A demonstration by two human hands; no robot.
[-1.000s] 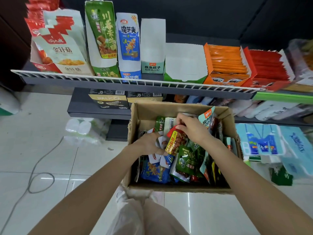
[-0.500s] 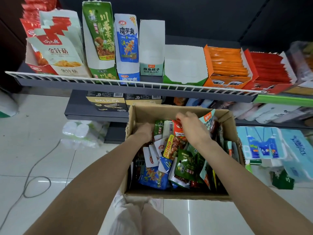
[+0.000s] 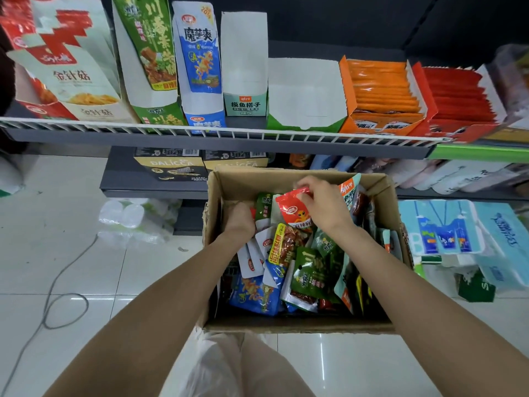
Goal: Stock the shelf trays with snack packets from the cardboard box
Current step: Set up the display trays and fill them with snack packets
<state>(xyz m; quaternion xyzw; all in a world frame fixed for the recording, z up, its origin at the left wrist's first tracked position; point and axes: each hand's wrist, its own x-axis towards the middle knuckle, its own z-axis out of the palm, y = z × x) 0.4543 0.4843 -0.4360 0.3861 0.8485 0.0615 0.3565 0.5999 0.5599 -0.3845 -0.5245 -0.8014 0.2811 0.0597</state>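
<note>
An open cardboard box (image 3: pixel 213 193) rests in front of me, full of mixed snack packets in red, green, blue and white. My right hand (image 3: pixel 322 203) pinches the top of a red packet (image 3: pixel 296 209) near the box's back wall, lifting it above the pile. My left hand (image 3: pixel 240 222) is buried among packets at the box's left side, fingers curled down and hidden, so what it holds cannot be seen. Above, the shelf carries display trays: a mint tray (image 3: pixel 245 104) and a wide green-fronted tray (image 3: pixel 305 110) show no packets inside.
A white wire rail (image 3: pixel 229 133) fronts the shelf. Orange tray (image 3: pixel 380 96) and red tray (image 3: pixel 455 101) at right are full of packets. Tall red-white, green and blue trays stand at left. Tissue packs (image 3: pixel 446 230) lie right of the box; a cable (image 3: pixel 57 296) loops on the floor.
My right hand has pulled a red packet up from the pile toward the box's back. My left hand slid deeper along the box's left side. The view moved closer to the shelf.
</note>
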